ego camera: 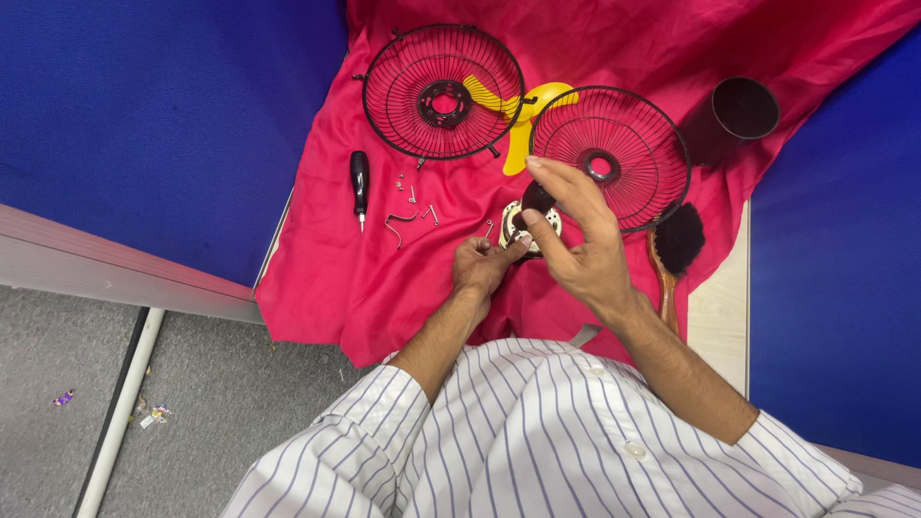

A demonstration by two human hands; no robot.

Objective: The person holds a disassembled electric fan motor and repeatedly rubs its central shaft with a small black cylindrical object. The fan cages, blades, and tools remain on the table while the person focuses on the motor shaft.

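head view, looking down onto a red cloth spread over a blue surface. left hand curled, fingertips closed on the near edge of a small round fan motor, white and dark, resting on the cloth just in front of the body. right hand raised over the motor, fingers loosely bent and half open, thumb and forefinger near its dark top; actual grip not discernible. beyond the hands: two black wire fan grilles, far grille and near grille, with a yellow fan blade between and partly beneath them. left of the motor: black-handled screwdriver, scattered screws and clips. right: dark brush, dark cylindrical cup.
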